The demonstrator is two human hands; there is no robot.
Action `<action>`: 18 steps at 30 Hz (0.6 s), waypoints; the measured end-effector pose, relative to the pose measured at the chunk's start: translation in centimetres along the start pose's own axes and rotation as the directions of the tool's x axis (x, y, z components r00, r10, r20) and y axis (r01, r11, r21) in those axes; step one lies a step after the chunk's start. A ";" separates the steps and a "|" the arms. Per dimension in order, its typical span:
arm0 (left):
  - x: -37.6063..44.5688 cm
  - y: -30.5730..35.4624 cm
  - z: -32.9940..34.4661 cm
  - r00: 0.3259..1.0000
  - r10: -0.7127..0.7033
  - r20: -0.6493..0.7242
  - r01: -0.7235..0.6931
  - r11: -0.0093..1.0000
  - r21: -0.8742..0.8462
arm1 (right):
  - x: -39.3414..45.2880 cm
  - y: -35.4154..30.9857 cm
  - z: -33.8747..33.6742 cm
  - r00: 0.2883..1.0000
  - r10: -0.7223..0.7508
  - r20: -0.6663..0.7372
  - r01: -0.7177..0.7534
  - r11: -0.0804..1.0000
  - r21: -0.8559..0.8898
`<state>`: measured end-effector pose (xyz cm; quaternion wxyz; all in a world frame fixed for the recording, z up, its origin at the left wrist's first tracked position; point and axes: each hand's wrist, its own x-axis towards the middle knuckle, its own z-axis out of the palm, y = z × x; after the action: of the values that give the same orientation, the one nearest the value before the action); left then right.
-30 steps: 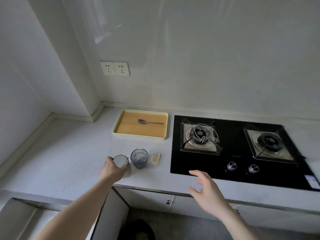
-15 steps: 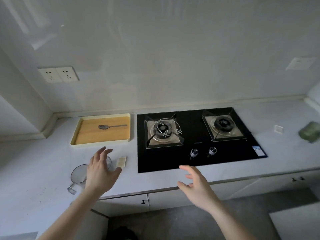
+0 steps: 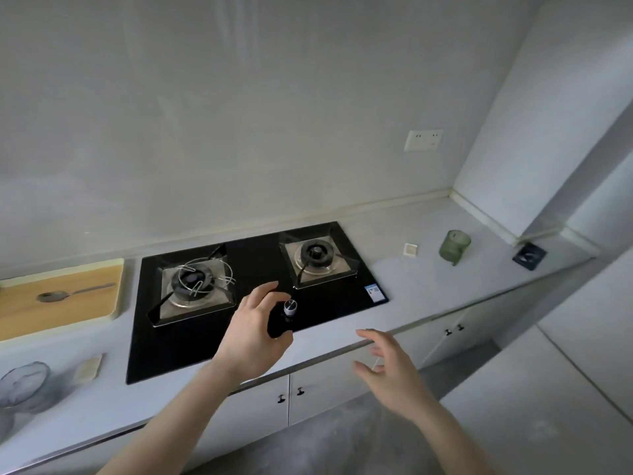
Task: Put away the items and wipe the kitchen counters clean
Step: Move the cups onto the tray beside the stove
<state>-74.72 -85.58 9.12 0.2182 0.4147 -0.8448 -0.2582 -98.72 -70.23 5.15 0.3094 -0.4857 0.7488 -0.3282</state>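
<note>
Both our hands are empty, fingers loose: left hand (image 3: 255, 332) over the gas hob (image 3: 253, 293), right hand (image 3: 390, 370) off the worktop (image 3: 428, 286) edge.

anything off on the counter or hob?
One oddity: the left burner carries a thin wire ring support, while the right burner has none. The green mug stands upright. Nothing looks spilled or broken, though the glassware at far left is too blurred to judge.
</note>
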 end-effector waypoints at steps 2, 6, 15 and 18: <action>0.9 2.8 2.1 1.000 0.020 0.022 -0.020 1.000 -0.010 | -0.4 2.3 -2.9 1.000 0.015 -0.016 -0.015 1.000 0.001; 2.4 5.8 5.2 0.992 0.033 0.120 -0.035 0.999 0.012 | -0.4 5.6 -6.6 0.997 0.046 -0.059 -0.045 0.999 0.022; 11.3 8.7 9.0 0.972 0.114 0.206 -0.132 0.989 0.073 | 4.0 9.2 -11.3 0.982 0.125 -0.145 -0.109 0.988 0.110; 14.7 9.2 10.0 0.967 0.146 0.210 -0.161 0.985 0.055 | 6.4 9.6 -13.2 0.974 0.152 -0.171 -0.134 0.985 0.112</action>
<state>-94.20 -90.23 9.35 0.1343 0.3266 -0.9012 -0.2514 -116.25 -70.64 4.48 0.2876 -0.3832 0.7892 -0.3841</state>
